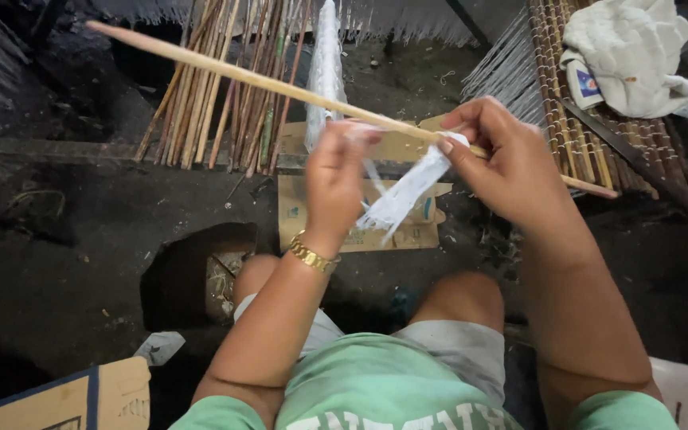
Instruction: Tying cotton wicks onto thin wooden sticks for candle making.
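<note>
Dark, littered floor point(65, 263) lies under us, with bundled sticks point(216, 87) at the far side. Our right hand point(511, 163) pinches a long thin stick point(224, 72); our left hand point(336, 179) grips the white strip point(404, 195) at its middle, seemingly mid-wrap. Next, we judge, calls for steady tension.

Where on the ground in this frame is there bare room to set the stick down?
Bare dark ground lies left of the left hand, between the leaning stick bundle and the cardboard box. Another patch sits right of the right hand, below the woven mat. It is crowded ahead: flattened cardboard, sticks and white cloth.
</note>
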